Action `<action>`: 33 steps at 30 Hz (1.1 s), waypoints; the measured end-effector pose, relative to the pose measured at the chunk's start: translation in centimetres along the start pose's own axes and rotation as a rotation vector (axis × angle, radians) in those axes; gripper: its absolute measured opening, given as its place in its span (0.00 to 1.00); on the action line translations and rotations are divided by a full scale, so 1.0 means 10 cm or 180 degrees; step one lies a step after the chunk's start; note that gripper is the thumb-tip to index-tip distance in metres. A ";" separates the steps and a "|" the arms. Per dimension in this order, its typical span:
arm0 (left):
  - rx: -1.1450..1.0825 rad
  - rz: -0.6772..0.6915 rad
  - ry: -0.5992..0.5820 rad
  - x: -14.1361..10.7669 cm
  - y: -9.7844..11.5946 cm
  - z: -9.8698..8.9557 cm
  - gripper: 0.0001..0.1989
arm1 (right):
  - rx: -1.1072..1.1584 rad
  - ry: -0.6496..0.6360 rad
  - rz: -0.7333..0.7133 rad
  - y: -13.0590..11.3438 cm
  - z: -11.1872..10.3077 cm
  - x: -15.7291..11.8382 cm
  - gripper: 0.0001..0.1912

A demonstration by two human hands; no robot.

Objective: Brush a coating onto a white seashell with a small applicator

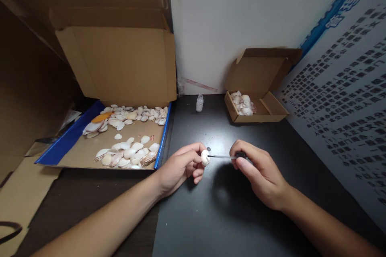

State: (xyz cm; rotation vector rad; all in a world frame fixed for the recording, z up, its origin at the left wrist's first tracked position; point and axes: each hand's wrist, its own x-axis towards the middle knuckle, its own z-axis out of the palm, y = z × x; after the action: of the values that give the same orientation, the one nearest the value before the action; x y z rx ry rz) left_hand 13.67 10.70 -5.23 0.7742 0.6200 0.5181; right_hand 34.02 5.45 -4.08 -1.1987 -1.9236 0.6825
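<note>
Seashells [126,153] lay in a big flat cardboard box [69,139] with blue edges at the middle left of the frame. Just right of it, near the middle, the left hand [181,166] pinched a small white shell [205,157] tight between thumb and fingers. The right hand [259,172] was closed around the black cap of a thin brush [224,156], and the brush tip touched the shell. Farther back stood a little white bottle [199,103]. At the upper right sat a small open box [256,108] with more shells inside.

Wall poster [346,100]: characters illegible.
</note>
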 end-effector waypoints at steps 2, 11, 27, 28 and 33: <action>0.0003 -0.0013 0.0013 0.00 0.00 0.00 0.04 | -0.0070 -0.0114 0.0082 0.00 0.00 0.00 0.11; 0.0018 -0.0018 0.0004 -0.01 -0.01 0.00 0.04 | 0.0059 -0.0095 0.0062 0.01 0.01 0.00 0.11; 0.0029 0.0023 0.0013 -0.01 0.00 0.01 0.03 | -0.0228 0.0085 0.0112 -0.01 0.01 0.01 0.14; 0.0029 0.0026 0.0008 -0.01 0.00 0.01 0.03 | -0.0232 0.0148 0.0109 -0.01 0.00 0.01 0.14; 0.0054 0.0018 0.0014 0.00 0.00 0.00 0.03 | -0.0024 0.0010 -0.0057 -0.01 0.01 -0.01 0.13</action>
State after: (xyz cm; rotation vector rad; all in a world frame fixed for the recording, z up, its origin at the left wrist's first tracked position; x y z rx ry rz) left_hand 13.62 10.69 -5.18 0.7911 0.6271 0.5205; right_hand 33.93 5.36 -4.07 -1.1852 -1.9336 0.6640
